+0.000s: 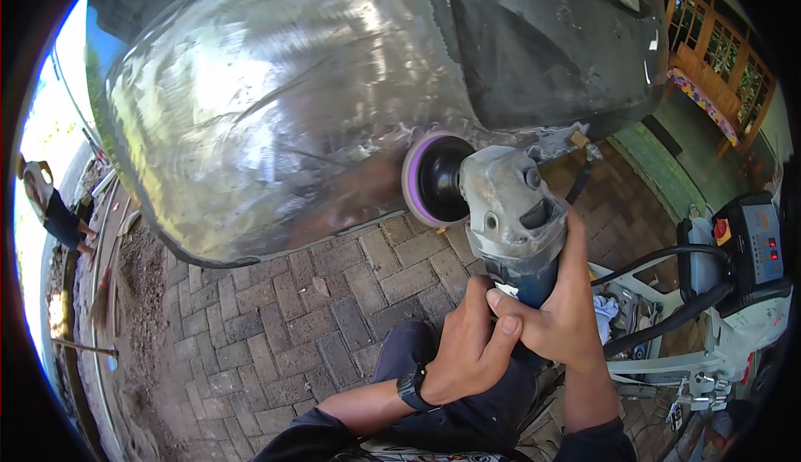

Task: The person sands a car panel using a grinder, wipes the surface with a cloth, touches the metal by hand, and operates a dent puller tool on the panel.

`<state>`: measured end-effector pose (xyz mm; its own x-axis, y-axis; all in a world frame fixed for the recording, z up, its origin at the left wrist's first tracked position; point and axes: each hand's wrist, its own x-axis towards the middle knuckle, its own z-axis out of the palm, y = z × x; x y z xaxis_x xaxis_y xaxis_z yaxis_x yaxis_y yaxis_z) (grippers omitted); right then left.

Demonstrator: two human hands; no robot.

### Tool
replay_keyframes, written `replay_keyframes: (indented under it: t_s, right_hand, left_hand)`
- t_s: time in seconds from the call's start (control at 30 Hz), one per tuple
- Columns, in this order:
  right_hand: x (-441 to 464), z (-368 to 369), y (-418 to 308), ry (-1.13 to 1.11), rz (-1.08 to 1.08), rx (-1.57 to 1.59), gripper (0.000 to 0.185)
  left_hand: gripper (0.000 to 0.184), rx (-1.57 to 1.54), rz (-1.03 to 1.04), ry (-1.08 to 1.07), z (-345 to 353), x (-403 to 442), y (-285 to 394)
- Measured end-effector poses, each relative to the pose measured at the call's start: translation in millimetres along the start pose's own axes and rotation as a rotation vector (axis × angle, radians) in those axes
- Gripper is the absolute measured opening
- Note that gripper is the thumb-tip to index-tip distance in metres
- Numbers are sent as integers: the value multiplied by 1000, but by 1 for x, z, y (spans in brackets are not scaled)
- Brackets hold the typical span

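Note:
My left hand [469, 349], with a black watch at its wrist, is closed around the lower body of an angle grinder [511, 203]. My right hand [566, 316] wraps the same body from the other side, its thumb near my left fingers. A round pad with a purple edge [410, 182] and black backing is fitted to the grinder's head. The pad stands on edge against, or very close to, the lower edge of a vehicle's bare metal panel [275, 86]; the exact contact is hidden. Swirling scratch marks cover the shiny panel.
Brick paving [284, 328] lies below. A dark vehicle panel [551, 45] adjoins the bare metal. On the right, a machine with red digits [755, 237] and thick black cables [672, 320] sits on a white cart [709, 370]. A person [58, 212] stands far left.

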<state>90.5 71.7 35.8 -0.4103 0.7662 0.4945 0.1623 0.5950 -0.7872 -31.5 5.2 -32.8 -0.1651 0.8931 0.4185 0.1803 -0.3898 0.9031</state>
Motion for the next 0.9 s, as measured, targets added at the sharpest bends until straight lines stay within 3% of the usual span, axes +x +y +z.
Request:
replay_keyframes:
  t_s: [0.1,0.33,0.5,0.63,0.77,0.83,0.9]
  right_hand:
    - [-3,3,-4,-15,10,-21,102]
    - [5,29,-20,-57,-39,41,98]
    - [23,53,-67,-142,-174,-136,98]
    - [38,87,-91,-159,-265,-120,96]
    - [31,105,-101,-249,-288,-127,95]
    - [29,109,-104,-216,-279,-135,95]
    - [32,108,-107,-73,-249,-142,93]
  left_hand:
    - [58,-36,-57,-37,-8,-7,4]
    - [58,-24,29,106,-21,-14,3]
    - [67,-195,128,317,-37,-12,0]
    - [84,-471,37,401,-61,-17,6]
    - [89,-627,46,483,-68,-26,15]
    - [79,-556,37,475,-75,-27,10]
    - [71,-271,78,415,-87,-16,11]
